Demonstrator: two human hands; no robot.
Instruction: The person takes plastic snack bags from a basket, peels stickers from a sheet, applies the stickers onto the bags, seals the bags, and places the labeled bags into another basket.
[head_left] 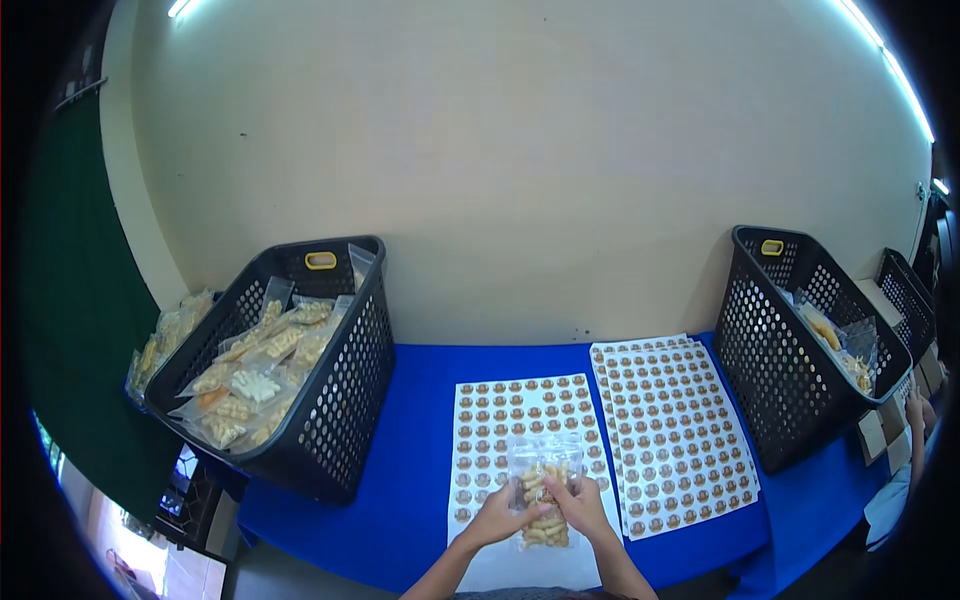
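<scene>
A clear zip bag of pale, curved snack pieces (545, 533) is held upright between both my hands near the table's front edge. My left hand (500, 518) grips its left side, thumb across the front. On the right side my right hand (585, 510) is closed on the same bag, its thumb pressing the front near a small brownish patch I cannot make out clearly. Beneath the bag lies a white sheet of round brown stickers (523, 412); its lower part is bare white, and one gap shows in an upper row.
A stack of similar sticker sheets (680, 435) lies to the right on the blue tablecloth (415, 430). At the left stands a black basket (345, 410) full of snack bags; another black basket (770, 370) holding bags stands right. Another person's hand (915, 408) shows at far right.
</scene>
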